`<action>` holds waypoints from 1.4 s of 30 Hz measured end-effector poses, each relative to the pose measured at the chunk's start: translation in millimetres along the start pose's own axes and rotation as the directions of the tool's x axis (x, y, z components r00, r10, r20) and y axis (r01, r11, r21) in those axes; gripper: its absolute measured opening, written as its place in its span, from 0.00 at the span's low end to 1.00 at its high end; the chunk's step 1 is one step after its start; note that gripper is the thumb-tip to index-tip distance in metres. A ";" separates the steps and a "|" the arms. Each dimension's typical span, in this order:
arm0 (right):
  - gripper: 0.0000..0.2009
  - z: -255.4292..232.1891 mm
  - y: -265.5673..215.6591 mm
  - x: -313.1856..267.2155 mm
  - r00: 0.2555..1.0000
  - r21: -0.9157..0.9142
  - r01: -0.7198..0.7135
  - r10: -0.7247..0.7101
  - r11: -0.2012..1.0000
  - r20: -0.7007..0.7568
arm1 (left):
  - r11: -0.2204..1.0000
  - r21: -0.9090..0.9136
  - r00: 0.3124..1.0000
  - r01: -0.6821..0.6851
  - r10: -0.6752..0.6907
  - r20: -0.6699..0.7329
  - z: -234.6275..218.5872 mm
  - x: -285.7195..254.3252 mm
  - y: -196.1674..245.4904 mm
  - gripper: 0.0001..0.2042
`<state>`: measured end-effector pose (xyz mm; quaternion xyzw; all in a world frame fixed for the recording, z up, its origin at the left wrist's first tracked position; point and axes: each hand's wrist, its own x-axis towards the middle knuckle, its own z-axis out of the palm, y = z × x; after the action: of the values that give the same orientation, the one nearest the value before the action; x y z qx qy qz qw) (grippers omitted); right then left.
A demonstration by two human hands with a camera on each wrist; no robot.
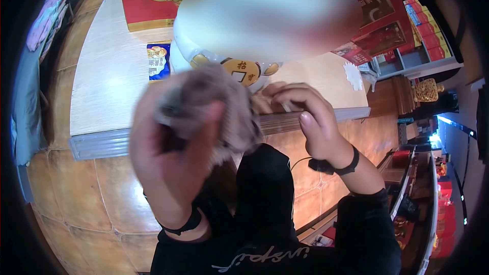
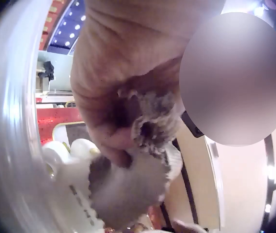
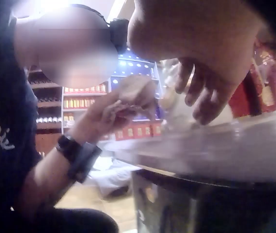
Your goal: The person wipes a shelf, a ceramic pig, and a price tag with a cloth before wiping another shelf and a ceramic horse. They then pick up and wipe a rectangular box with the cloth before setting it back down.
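Note:
My left hand (image 1: 175, 175) is raised in front of the table and grips a bunched, grey-brown fuzzy cloth (image 1: 238, 119), which is motion-blurred in the head view. In the left wrist view the curled fingers press into the cloth (image 2: 128, 187), and its wavy-edged lower part hangs down. My right hand (image 1: 322, 127) is at the table's front edge, fingers loosely bent and holding nothing; the right wrist view shows these fingers (image 3: 210, 104) hanging down over the tabletop. Behind both hands sits a large white cat figurine (image 1: 187, 46) with a gold coin-shaped plaque (image 1: 247, 66). Its upper part is blurred out.
On the pale table (image 1: 109, 71) a red box (image 1: 140, 18) stands behind left, with a blue packet (image 1: 160, 58) near the figurine. More red boxes (image 1: 384, 40) and a white jagged-edged card (image 1: 353, 76) are at the right. Shelves with goods (image 1: 430, 35) stand beyond.

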<state>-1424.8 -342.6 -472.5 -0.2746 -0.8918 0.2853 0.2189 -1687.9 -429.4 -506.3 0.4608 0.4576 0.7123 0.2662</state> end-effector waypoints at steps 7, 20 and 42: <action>0.40 -0.7 35.6 -1.8 0.958 -0.571 -0.152 0.262 0.806 0.116 | 0.963 0.178 0.898 -0.201 0.254 -0.359 0.6 25.1 -17.5 0.19; 0.46 -7.4 44.6 6.6 0.865 -0.606 -0.125 0.385 0.786 0.321 | 0.749 0.525 0.905 -0.404 0.412 0.108 6.8 36.3 -25.9 0.23; 0.49 -13.4 43.9 16.5 0.778 -0.625 -0.135 0.473 0.769 0.414 | 0.959 0.211 0.909 0.188 -0.089 -0.407 23.1 34.0 -46.9 0.20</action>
<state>-1414.0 -297.1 -486.3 -0.3797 -0.8990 0.1087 -0.1891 -1683.9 -372.1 -530.7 0.3038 0.6180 0.7072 0.1602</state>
